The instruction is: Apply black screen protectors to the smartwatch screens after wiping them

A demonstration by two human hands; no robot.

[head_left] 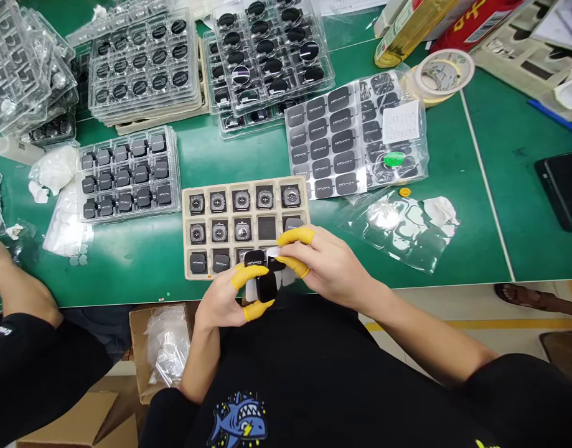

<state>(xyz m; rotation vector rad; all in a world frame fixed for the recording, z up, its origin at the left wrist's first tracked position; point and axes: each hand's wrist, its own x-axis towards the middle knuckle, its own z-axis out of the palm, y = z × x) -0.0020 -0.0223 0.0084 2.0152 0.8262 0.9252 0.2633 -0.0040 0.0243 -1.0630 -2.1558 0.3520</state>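
My left hand, with yellow finger cots on thumb and finger, grips a square black watch body by its edges. A strip of black printed stickers lies just above the watch, its white backing partly showing. My right hand, also wearing yellow finger cots, pinches that strip at its right end. Both hands are over the near edge of a beige tray. In its pockets sit several watch bodies, some back side up, some carrying black covers. One pocket shows only its dark bottom.
Sheets of black stickers lie beyond the tray, beside a plastic bag and tape rolls. Clear trays with black parts and round lenses stand behind. Another person's arm rests at left. A phone lies right.
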